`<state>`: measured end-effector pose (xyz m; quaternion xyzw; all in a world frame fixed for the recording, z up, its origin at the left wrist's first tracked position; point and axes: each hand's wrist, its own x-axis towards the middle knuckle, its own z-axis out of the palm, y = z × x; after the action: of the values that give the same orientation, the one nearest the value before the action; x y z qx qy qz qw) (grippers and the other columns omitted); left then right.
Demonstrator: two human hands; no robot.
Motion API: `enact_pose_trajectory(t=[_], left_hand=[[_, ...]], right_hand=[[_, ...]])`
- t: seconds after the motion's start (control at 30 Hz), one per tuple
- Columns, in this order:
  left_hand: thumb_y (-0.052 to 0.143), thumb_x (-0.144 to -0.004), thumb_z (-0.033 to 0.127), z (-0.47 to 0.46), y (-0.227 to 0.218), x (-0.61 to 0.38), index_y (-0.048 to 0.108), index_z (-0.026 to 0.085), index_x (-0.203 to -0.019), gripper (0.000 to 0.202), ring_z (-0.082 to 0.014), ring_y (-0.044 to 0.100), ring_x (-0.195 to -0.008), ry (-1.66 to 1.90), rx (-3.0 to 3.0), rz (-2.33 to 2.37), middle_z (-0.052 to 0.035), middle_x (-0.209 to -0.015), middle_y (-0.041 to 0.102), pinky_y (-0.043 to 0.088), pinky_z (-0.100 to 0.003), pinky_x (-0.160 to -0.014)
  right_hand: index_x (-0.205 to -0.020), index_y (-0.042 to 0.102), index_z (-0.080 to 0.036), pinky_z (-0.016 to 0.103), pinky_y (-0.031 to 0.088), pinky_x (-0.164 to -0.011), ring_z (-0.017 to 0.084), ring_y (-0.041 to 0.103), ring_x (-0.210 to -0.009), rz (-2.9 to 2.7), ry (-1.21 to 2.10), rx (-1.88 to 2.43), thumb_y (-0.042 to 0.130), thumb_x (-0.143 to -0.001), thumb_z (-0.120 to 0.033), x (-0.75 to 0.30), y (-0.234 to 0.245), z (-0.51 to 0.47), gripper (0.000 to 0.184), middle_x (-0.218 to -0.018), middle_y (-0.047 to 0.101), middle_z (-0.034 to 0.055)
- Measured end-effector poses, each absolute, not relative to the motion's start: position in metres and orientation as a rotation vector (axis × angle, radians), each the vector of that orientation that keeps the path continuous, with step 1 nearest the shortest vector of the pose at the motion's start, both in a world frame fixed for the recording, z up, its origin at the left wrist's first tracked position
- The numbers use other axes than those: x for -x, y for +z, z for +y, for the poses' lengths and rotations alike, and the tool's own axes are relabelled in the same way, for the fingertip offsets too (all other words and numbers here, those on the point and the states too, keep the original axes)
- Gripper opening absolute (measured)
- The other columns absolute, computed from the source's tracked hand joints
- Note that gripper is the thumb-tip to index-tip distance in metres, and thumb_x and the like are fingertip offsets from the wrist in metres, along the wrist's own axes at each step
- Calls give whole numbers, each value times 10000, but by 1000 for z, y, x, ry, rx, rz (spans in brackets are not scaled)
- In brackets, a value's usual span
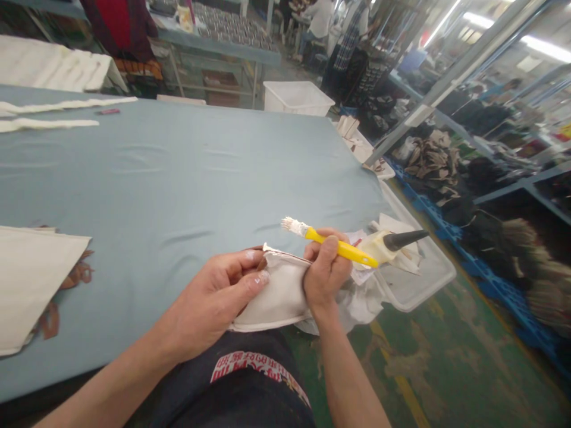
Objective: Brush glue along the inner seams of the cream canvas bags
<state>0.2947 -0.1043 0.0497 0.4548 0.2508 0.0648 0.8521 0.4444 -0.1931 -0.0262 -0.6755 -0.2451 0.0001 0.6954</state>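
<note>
My left hand (241, 279) is closed on the left end of a cream leather-like piece (279, 297) with a brown edge, thumb on its face. White residue marks my fingertips. The piece's upper left corner carries a white smear. In my closed right hand (328, 270) is a brush (341, 248) with a yellow handle, held across the thumb, its bristles caked white and pointing up-left, apart from the piece. The same hand also grips the piece's right end. Just beyond it lies a cream-coloured container (375, 246) with a dark tapered part (405, 239) sticking out to the right.
A blue-grey covered table (200, 172) spreads before me. Stacked cream sheets (40, 279) with brown straps (80, 270) lie at left, white strips (66, 106) farther back. A clear plastic tray (439, 279) stands at right, a white bin (298, 98) beyond the far edge, and a slanted metal post (428, 98) right.
</note>
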Motion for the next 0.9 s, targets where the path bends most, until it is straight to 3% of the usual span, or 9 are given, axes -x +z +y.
enact_pose_trajectory(t=[0.1,0.23,0.33,0.9], left_hand=[[887,-708,322,-100,52,-300,727,162,-821,254,-121,562,-621,112,-1067,566,29,-677,626,427,-187,-550],[836,-728,405,-95,46,-301,641,173,-719,303,-68,364,-466,68,-1210,717,82,-524,480,272,-175,-442],[811,-735,397,-91,47,-301,622,184,-749,285,-53,264,-447,97,-1253,777,115,-512,391,197,-169,-415],[592,-823,519,-83,12,-310,540,211,-743,322,-81,330,-447,15,-1487,915,100,-476,425,265,-205,-443]], right_hand=[[-978,592,-211,234,386,-471,106,479,-417,-461,96,1487,444,-1077,-559,-438,-45,-181,390,-517,499,-110],[-971,595,-207,247,435,-502,116,525,-447,-427,135,1471,464,-1055,-594,-435,-73,-173,417,-536,549,-90],[-982,587,-213,248,446,-501,120,547,-464,-384,123,1450,443,-1062,-595,-437,-82,-172,416,-563,572,-80],[-1045,599,-214,236,532,-555,109,632,-527,-369,56,1410,441,-1087,-549,-458,-85,-168,373,-649,664,-61]])
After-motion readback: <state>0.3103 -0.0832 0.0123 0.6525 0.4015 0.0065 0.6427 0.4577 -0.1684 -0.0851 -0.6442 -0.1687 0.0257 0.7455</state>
